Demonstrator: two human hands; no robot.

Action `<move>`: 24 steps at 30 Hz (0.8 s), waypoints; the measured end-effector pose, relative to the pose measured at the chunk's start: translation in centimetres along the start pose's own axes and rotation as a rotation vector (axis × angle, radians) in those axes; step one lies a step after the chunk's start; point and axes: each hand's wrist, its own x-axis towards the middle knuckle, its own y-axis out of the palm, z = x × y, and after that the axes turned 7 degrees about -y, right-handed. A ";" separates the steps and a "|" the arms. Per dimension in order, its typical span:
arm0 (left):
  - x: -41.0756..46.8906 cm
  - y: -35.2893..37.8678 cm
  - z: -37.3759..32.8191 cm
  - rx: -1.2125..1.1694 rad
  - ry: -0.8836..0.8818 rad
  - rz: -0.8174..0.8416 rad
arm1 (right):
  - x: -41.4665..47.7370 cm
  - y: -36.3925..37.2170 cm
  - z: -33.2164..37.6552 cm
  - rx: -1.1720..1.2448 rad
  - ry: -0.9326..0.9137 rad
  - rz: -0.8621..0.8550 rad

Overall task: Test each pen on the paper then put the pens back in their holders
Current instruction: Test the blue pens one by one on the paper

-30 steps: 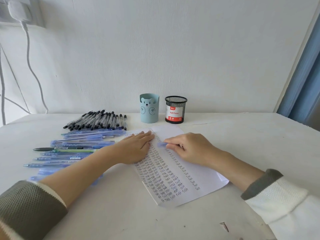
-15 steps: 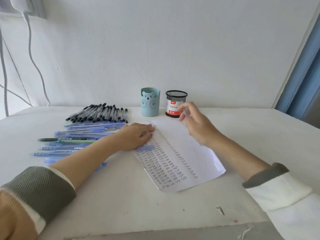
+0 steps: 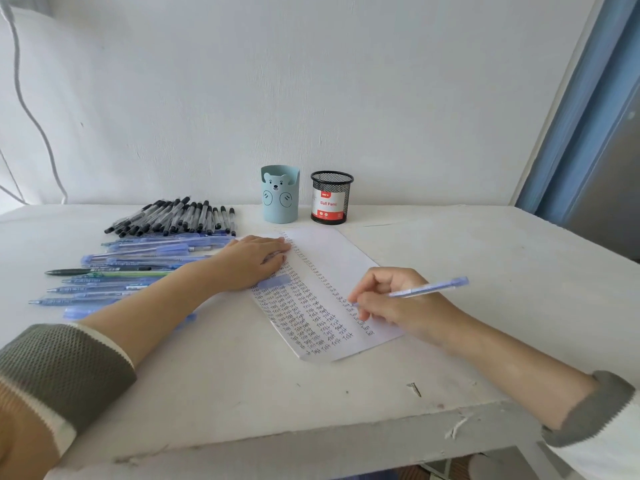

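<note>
Centre of the frame, the right hand (image 3: 398,303) is gripping a blue pen (image 3: 429,288), fingers curled round the barrel close to the tip. That tip is touching the paper (image 3: 332,265) at the rightmost column of writing. The pen's back end is pointing toward the right of the frame, lifted off the sheet.

The left hand (image 3: 252,261) is lying flat on the upper left part of the paper, fingers straight and together, pressing the sheet onto the tabletop (image 3: 485,254). The two hands are sitting apart, with rows of handwritten "Test" running between them. Just below the left hand a loose blue cap (image 3: 275,282) is lying on the sheet; whether it is touching the hand, I cannot tell.

On the left of the frame, the blue pens (image 3: 138,258) are lying side by side on the tabletop, some partly hidden under the left forearm. One dark green pen (image 3: 97,271) is lying among them. Behind those, nearer the wall, the black-capped pens (image 3: 173,216) are fanning out in a bundle.

At the centre back, two holders are standing upright just beside each other. The bear holder (image 3: 280,194), pale blue, is on the left. The mesh holder (image 3: 331,197), black with a red and white "Ball Pens" label, is on the right.

Lower in the frame, a small dark screw (image 3: 414,388) is lying on the tabletop near its front edge. A white cable (image 3: 27,109) is hanging down the wall at upper left.
</note>
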 end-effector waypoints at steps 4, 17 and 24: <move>0.2 0.1 0.2 0.004 0.006 -0.001 | -0.6 0.2 -0.5 -0.025 -0.006 -0.069; 0.4 0.5 0.4 -0.006 0.004 -0.006 | -0.6 0.7 -1.0 -0.104 -0.009 -0.061; 0.4 0.5 0.5 -0.010 0.017 -0.012 | -0.6 0.6 -1.0 -0.124 -0.033 -0.075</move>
